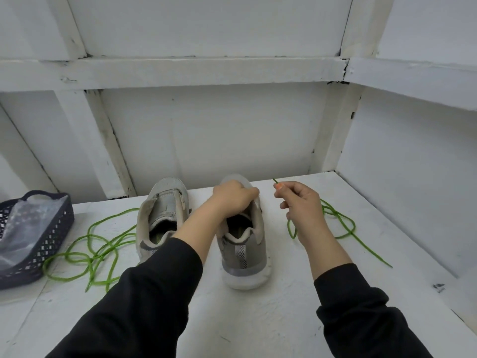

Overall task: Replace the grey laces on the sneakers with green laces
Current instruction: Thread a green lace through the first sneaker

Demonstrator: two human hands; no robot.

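Far left: dark basket [51, 236] with a clear plastic bag [23, 228] in it, on the white worktop [258, 319]. Just beside it, first green lace [100, 244] lies in loose loops, reaching the left sneaker [165, 202]. Both grey sneakers stand upright, heels toward the camera. Left hand [233, 198]: grip curled over the forepart of the right sneaker [245, 254]. Right hand [302, 205]: narrow grip, pinching one end of the second green lace [343, 223]; the rest trails on the worktop to the right.
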